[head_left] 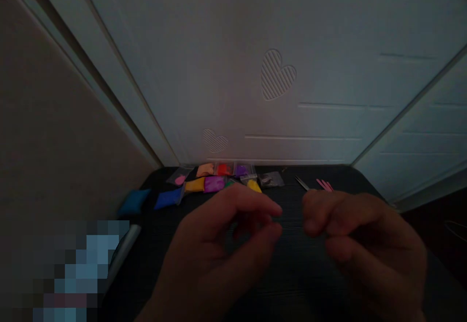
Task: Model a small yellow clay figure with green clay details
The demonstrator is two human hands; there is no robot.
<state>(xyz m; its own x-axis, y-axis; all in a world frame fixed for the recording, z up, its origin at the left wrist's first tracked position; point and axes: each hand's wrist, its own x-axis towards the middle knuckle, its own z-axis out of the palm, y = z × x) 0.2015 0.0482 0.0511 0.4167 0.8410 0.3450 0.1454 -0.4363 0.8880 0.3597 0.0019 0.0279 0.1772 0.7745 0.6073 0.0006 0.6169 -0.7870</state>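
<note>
My left hand (219, 244) is held over the dark table, thumb and index finger curved towards each other with a gap between their tips. Nothing shows in that gap. Beside it on the right, my right hand (368, 244) has its thumb and fingers pressed together in a pinch. Whatever it may hold is hidden or too small to make out. The two hands are apart. Behind my left hand lie a purple packet (214, 184) and a yellow packet (253, 186). Just beyond my right hand are a pointed metal tool (302, 183) and several pink sticks (324, 185), partly covered.
Along the dark table's (292, 263) back left lie an orange packet (194, 185), a red packet (224, 169), a blue packet (168, 198) and a teal packet (134, 202). A white panel (233, 69) with heart patterns rises behind. The lower left corner is pixelated.
</note>
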